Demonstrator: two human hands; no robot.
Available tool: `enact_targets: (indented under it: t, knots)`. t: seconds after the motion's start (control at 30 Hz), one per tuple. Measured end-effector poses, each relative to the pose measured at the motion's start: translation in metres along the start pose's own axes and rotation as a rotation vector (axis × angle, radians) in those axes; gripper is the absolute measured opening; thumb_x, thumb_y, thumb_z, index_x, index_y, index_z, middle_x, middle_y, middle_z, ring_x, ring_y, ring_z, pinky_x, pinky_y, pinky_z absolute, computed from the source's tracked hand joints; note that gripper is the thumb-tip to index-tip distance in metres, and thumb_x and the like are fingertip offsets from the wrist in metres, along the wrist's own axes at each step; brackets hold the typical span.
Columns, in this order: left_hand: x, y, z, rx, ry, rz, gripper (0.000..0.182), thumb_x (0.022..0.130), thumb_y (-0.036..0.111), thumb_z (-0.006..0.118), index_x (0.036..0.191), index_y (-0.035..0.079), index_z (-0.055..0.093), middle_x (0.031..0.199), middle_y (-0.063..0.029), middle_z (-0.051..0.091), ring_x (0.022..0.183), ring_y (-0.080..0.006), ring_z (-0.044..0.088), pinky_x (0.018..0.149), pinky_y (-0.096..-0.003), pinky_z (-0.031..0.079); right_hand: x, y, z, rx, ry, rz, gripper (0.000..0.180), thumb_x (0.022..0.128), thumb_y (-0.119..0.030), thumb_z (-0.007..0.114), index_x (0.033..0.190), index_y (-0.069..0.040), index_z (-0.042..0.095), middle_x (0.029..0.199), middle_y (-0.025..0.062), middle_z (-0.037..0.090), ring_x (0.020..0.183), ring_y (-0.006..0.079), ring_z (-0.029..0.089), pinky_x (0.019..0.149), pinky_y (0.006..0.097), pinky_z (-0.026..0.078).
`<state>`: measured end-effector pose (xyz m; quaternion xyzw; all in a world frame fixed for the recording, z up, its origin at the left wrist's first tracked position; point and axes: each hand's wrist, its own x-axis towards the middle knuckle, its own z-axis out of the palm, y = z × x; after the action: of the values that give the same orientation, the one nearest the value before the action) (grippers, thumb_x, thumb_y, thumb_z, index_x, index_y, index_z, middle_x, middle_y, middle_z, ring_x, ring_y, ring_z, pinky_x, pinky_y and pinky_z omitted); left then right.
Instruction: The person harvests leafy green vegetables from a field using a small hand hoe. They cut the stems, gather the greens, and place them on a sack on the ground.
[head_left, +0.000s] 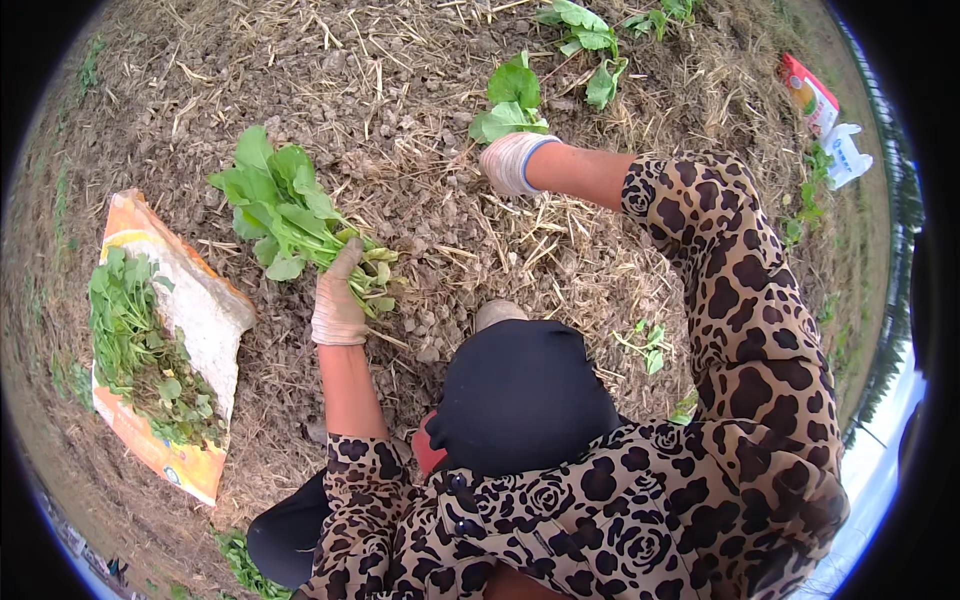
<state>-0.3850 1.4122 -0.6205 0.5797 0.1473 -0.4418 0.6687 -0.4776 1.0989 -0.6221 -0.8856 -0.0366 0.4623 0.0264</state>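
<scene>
My left hand (341, 292), in a pale knit glove dusty at the fingers, is shut on a bunch of leafy green plants (281, 202). Its broad leaves fan out up and to the left, and the stems with some yellowed leaves stick out beyond my thumb. My right hand (517, 163), gloved in white with a blue cuff edge, is low over the soil farther out on the right. Right behind it are the leaves of a green plant (514, 88). The fingers of this hand are turned down and hidden, so a hold on the plant's stem cannot be made out.
On the left, an orange and white sack (214, 292) lies spread with a heap of greens (124, 322) on it. More leafy plants (585, 34) grow at the top. A small sprig (649, 346) lies by my knee (525, 397). Bags (846, 154) rest far right. Straw litters the soil.
</scene>
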Motion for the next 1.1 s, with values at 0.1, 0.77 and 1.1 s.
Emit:
enact_targets:
  t: [0.1,0.77,1.1]
  knots:
    - [0.007,0.000,0.009,-0.042,-0.056,-0.015,0.028,0.086,0.021,0.072,0.108,0.003,0.068,0.098,-0.0011,0.068,0.087,-0.0126,0.062,0.081,-0.0293,0.051,0.028,-0.005,-0.001,-0.014,-0.085,0.017,0.025,0.079,-0.016,0.068,0.098,-0.003,0.076,0.098,0.0178,0.074,0.088,0.0338,0.072,0.073,0.0442,0.058]
    - [0.105,-0.058,0.123,0.931,-0.200,0.057,0.050,0.071,0.026,0.080,0.107,-0.005,0.065,0.099,-0.0198,0.071,0.086,-0.0289,0.068,0.083,-0.0385,0.054,-0.082,-0.027,0.076,0.516,0.048,0.186,0.049,0.088,-0.007,0.057,0.136,-0.013,0.054,0.085,0.0226,0.067,0.082,0.0406,0.068,0.075,0.0499,0.053]
    - [0.128,-0.088,0.167,1.438,-0.183,0.159,0.039,0.078,0.026,0.071,0.108,0.001,0.069,0.108,-0.0264,0.068,0.103,-0.0416,0.064,0.090,-0.0447,0.052,-0.126,-0.031,0.121,1.151,0.569,0.610,0.052,0.093,-0.018,0.059,0.142,-0.007,0.045,0.087,0.0184,0.068,0.076,0.0276,0.067,0.071,0.0380,0.053]
